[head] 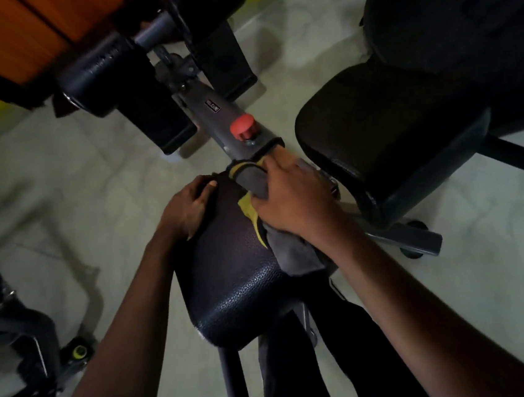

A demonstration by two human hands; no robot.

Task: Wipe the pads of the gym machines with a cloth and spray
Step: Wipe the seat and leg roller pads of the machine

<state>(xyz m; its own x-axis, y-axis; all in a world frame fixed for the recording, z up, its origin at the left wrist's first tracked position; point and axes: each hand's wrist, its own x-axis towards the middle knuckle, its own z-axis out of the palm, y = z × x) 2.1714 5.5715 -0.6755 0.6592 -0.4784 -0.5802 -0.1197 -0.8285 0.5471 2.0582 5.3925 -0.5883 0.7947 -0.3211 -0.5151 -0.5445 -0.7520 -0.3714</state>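
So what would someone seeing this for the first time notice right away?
First the two hands at the centre: the right hand presses a grey and yellow cloth onto a black pad, while the left hand rests on the pad's left edge. Just beyond them, a red knob stands out on the grey frame.

Head-worn wide-angle view, looking steeply down, close over seat pad (229, 266), floor (91, 190) beyond
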